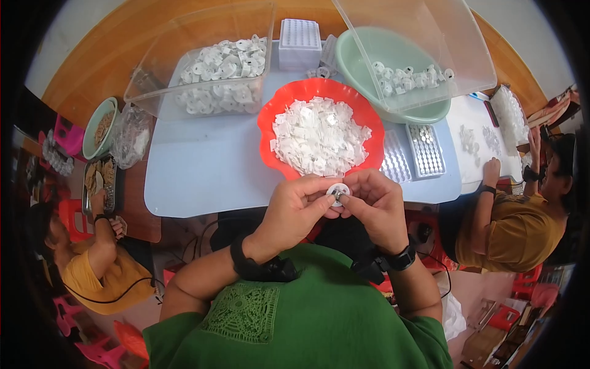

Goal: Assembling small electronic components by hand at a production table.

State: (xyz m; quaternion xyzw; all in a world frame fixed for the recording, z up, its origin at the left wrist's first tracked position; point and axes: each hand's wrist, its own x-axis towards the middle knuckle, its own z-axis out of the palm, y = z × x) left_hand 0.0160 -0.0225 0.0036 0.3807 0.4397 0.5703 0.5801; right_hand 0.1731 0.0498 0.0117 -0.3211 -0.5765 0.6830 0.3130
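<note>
My left hand [297, 206] and my right hand [376, 206] meet at the table's near edge, both closed with fingertips pinching a small round white plastic part [337, 189]. A small dark or metallic bit shows at its middle, under my thumbs; its exact shape is hard to make out. Just beyond my fingers sits a red scalloped bowl [377, 138], heaped with small flat white plastic pieces [319, 132]. To its right lie a tray of round silvery pieces [426, 150] and a clear moulded tray [395, 158].
A clear bin [153, 89] of white parts stands far left on the pale blue table [203, 160]. A white tray stack [300, 44] is at the back. Another clear bin [424, 31] tilts over a green basin [349, 55]. People sit at left [107, 270] and right [516, 227].
</note>
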